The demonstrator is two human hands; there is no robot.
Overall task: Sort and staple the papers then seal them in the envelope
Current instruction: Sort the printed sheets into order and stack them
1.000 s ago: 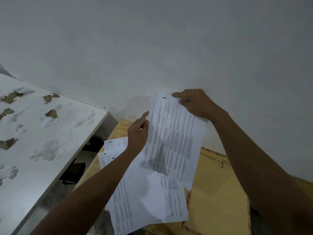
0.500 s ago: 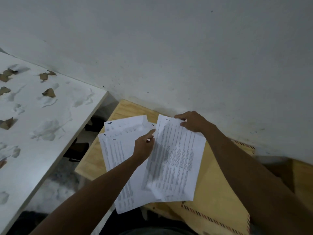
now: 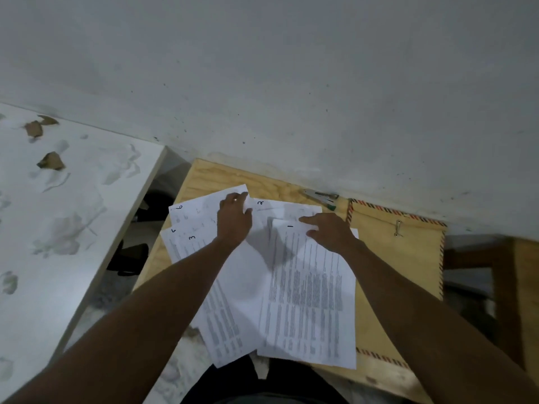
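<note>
Several printed sheets with handwritten numbers lie fanned on a small wooden table (image 3: 210, 176). Sheet 1 (image 3: 309, 301) is on top at the right, and my right hand (image 3: 329, 231) lies flat on its upper edge, fingers spread. My left hand (image 3: 233, 220) rests with its fingertips on the sheets behind, between sheet 6 (image 3: 198, 211) and sheet 2 (image 3: 280, 207). Sheet 3 (image 3: 198, 246) shows at the left under my forearm. A brown envelope (image 3: 408, 258) with a striped border and metal clasp lies under the sheets at the right. A stapler (image 3: 320, 198) sits by the wall.
A white table (image 3: 58, 214) with torn brown scraps stands to the left, a dark gap between it and the wooden table. The grey wall (image 3: 291, 97) runs right behind the stapler and envelope. The sheets overhang the table's near edge.
Sheet 1, held up in both hands a second ago, now lies flat on the pile. My left hand has let it go and moved back-left onto the other sheets. The view has tilted down.
</note>
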